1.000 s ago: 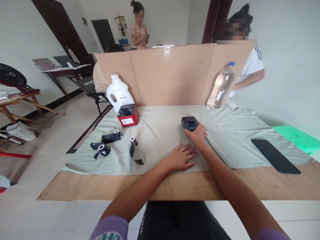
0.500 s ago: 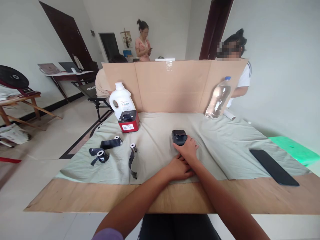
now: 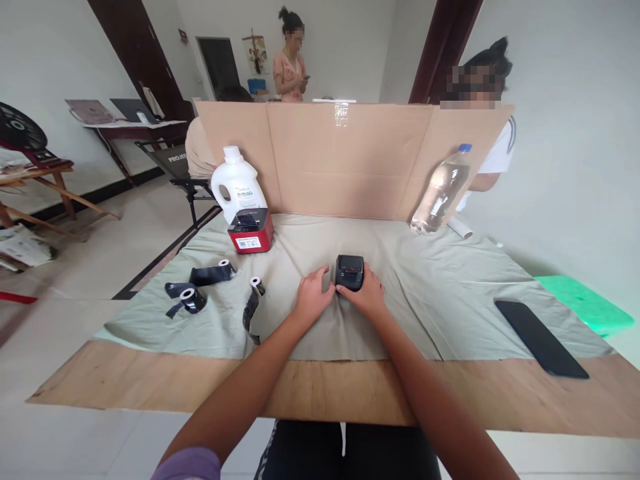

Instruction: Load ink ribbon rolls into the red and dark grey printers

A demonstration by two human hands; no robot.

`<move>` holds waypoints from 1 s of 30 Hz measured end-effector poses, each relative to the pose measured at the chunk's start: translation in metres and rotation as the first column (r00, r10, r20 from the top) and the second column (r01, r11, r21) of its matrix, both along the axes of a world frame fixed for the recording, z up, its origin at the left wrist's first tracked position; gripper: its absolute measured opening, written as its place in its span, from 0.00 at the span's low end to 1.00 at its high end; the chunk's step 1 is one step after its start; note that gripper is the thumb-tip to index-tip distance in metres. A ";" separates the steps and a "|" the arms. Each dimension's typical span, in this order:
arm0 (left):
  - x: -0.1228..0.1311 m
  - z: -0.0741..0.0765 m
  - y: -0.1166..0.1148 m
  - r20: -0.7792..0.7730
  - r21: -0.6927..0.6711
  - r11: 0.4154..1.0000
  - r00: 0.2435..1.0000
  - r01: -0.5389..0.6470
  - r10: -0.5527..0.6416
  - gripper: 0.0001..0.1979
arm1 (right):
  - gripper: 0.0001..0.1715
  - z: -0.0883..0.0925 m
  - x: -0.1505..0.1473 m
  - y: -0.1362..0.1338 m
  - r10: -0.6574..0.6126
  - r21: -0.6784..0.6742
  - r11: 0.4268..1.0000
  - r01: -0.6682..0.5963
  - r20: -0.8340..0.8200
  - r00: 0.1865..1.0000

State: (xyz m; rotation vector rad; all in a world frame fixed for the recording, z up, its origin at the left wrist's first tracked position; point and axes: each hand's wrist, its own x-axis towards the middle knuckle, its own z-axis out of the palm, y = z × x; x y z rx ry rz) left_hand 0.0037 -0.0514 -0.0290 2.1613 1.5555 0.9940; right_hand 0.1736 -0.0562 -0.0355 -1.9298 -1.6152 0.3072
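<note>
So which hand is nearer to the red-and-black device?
Left. The left hand is closer to the camera than the red-and-black device and off to its right; the right hand is farther right, touching the small black device.

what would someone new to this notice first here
Probably the red box at the left, standing in front of a big white jug. Next, the small black box near the cloth's front middle, with the right hand on it and the left hand open beside it. A bright green thing beyond the cloth's right edge also stands out.
</note>
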 end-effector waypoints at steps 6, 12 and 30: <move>0.011 -0.009 -0.003 -0.186 -0.085 0.987 0.971 0.137 -0.150 0.30 | 0.62 -0.007 0.010 0.004 0.081 0.038 0.996 -0.082 0.022 0.996; 0.015 -0.017 -0.013 -0.239 -0.095 0.984 0.957 0.148 -0.167 0.39 | 0.59 -0.008 0.012 0.000 0.055 0.087 0.995 -0.058 0.035 0.998; 0.006 -0.009 0.015 -0.005 -0.167 0.978 0.992 0.123 -0.125 0.31 | 0.58 -0.014 0.010 -0.007 0.033 0.119 0.992 -0.044 0.095 0.995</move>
